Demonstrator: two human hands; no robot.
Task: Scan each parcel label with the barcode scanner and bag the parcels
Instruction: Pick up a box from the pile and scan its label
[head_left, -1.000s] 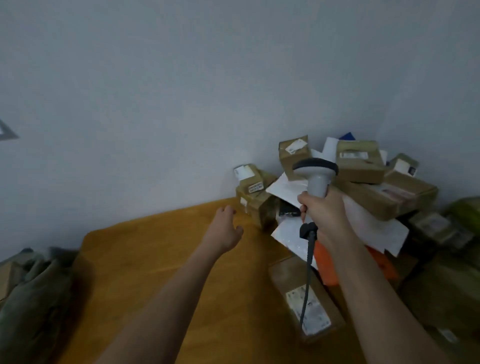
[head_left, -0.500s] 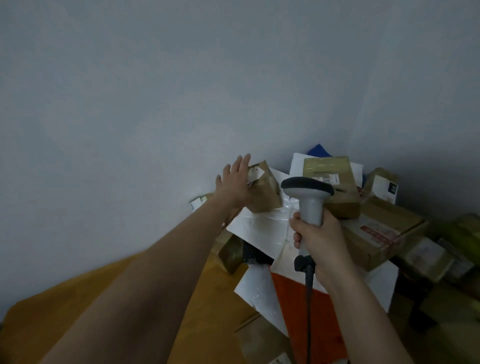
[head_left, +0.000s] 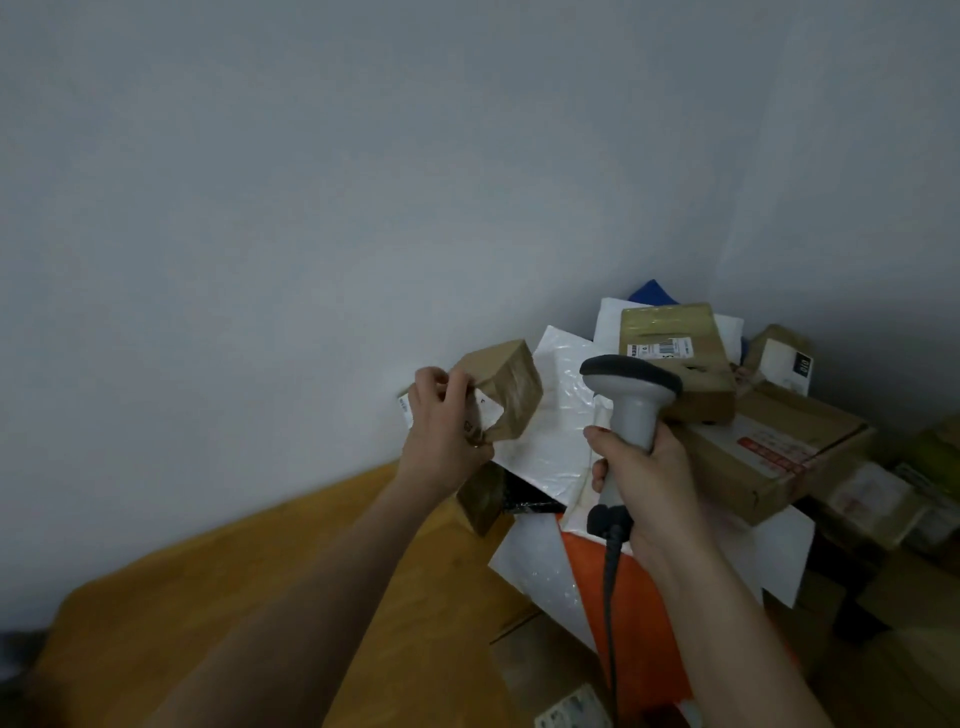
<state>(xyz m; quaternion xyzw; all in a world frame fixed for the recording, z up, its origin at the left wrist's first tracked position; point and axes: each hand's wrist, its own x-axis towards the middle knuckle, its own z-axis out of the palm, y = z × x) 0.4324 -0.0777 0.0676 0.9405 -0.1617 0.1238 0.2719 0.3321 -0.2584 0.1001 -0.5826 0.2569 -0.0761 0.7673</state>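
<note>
Bare wooden table (head_left: 218, 623) runs from the left to the heap of parcels (head_left: 727, 457) crowding the right corner. Left hand (head_left: 447, 431), fingers curled, grips one small brown box (head_left: 506, 392) lifted above the heap; right hand (head_left: 644, 488) is wrapped round the one scanner (head_left: 631, 395), held upright beside it

I see glossy taped cardboard on the small parcel (head_left: 506, 396), matt grey plastic scanner (head_left: 631, 402), crinkly shiny mailer (head_left: 558, 415) at three o'clock.
</note>
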